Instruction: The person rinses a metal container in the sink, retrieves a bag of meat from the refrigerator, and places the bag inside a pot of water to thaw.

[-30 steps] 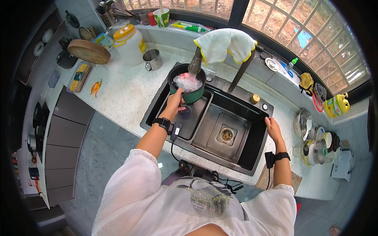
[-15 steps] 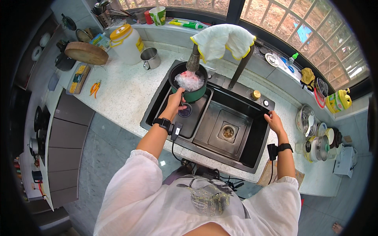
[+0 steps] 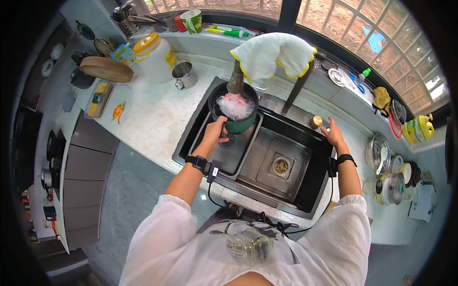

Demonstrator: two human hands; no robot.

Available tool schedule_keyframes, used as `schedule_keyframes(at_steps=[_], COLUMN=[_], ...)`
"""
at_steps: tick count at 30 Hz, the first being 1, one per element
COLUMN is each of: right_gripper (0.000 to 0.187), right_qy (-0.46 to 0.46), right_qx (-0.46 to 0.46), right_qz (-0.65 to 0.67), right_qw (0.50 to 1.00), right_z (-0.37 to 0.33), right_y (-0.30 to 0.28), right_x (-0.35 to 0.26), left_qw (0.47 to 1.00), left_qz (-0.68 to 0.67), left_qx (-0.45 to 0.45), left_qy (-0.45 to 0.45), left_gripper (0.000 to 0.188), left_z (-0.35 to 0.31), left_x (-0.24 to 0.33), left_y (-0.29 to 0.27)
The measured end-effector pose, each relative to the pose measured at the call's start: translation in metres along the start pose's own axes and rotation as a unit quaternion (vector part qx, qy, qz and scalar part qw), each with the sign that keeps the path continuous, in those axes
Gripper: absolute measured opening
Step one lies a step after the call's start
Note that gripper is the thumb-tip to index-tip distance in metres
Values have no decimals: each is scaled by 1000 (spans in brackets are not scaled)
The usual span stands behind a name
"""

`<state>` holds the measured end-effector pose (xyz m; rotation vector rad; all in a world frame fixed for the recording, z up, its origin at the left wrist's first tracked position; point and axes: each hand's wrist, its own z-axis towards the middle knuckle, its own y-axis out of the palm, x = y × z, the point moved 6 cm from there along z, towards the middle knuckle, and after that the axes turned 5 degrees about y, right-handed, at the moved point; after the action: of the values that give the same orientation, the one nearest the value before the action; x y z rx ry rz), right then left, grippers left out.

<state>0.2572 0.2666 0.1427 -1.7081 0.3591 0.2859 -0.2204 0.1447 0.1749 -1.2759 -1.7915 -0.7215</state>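
Observation:
At the left basin of the black sink [image 3: 305,202], my left hand [image 3: 213,132] grips the handle of a dark green pot [image 3: 241,126]. The tap's spout [image 3: 235,81] points into the pot, and water runs over pinkish-red pieces [image 3: 231,98] that froth partly hides. My right hand [image 3: 335,133] hovers over the sink's right back rim, holding nothing, its fingers apart. The thumb is nearest to a round white button, which the hand partly covers. A brass-coloured knob [image 3: 316,122] stands just left of it.
A white cloth [image 3: 272,52] with yellow trim drapes over the tap. Left on the counter are a metal mug [image 3: 183,75], a yellow-lidded tub [image 3: 155,55], orange chillies [image 3: 118,112] and a packet of corn [image 3: 99,100]. Bowls [image 3: 377,150] and stacked lids [image 3: 395,187] stand right.
My right hand has left the sink's right edge and moved back to the white button by the knob. My left hand keeps its grip on the pot as the water runs.

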Motion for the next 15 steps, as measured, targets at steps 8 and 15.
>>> schedule_keyframes(at_steps=[8, 15], right_gripper=[65, 37], right_qy=[-43, -136], right_qx=[-58, 25], right_qz=[-112, -171], right_qw=[991, 976], right_z=[21, 35], right_y=[18, 32], right_x=[-31, -48], left_qw=[1000, 1000], left_qz=[12, 0], left_qx=[-4, 0], left_qy=[-8, -4], left_gripper=[32, 32], left_z=[-2, -5], left_x=[-1, -3], left_y=[-1, 1])
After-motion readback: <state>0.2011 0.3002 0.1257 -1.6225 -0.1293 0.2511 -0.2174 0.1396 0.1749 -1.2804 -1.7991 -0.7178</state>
